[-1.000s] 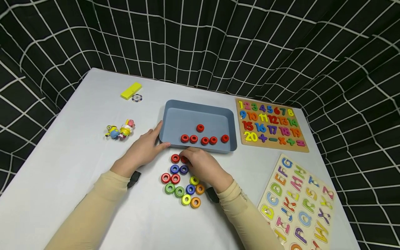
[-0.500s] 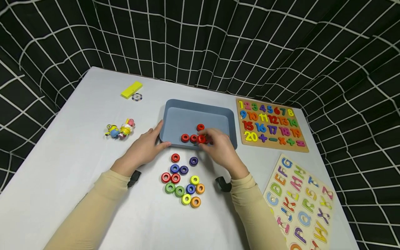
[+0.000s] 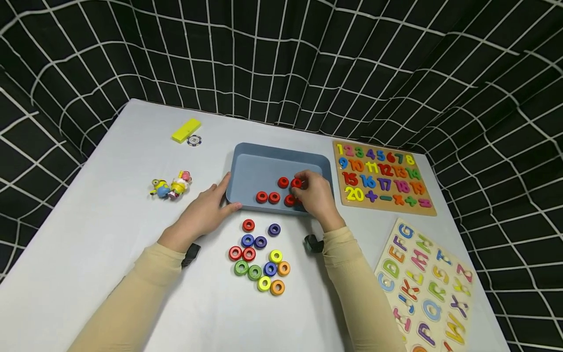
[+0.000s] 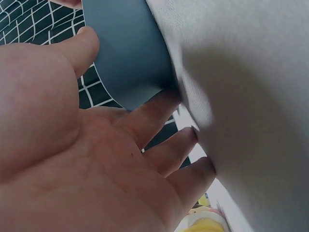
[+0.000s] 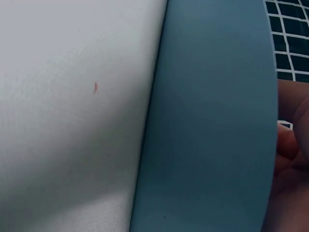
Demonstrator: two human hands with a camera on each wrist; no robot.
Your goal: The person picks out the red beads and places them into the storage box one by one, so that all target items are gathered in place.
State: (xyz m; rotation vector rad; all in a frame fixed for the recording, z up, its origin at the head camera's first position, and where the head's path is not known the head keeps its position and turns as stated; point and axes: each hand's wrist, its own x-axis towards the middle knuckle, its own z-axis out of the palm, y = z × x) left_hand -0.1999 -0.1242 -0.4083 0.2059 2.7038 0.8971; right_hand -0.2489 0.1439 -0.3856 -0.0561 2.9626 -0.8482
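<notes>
A blue-grey tray (image 3: pixel 255 171) sits mid-table with several red rings (image 3: pixel 274 197) in its front half. My right hand (image 3: pixel 317 196) reaches over the tray's front wall and pinches a red ring (image 3: pixel 296 183) just right of another one; its fingers hide part of the rings below. In the right wrist view the tray wall (image 5: pixel 212 111) covers most of that hand. My left hand (image 3: pixel 202 215) rests against the tray's front left corner, thumb at the front and fingers fairly straight along the left side. The left wrist view shows its fingertips (image 4: pixel 181 145) down on the white table.
Loose rings in blue, red, green, yellow and orange (image 3: pixel 277 287) lie in front of the tray. Right stand a number board (image 3: pixel 382 178) and a letter board (image 3: pixel 426 288). Two small figurines (image 3: pixel 171 186), a yellow block (image 3: pixel 186 130) and a poker chip (image 3: pixel 194 141) lie left.
My right hand took a red ring from the loose group, carried it into the tray and shifted it rightward and back. A dark blue ring now shows where that hand was. The left hand stays put.
</notes>
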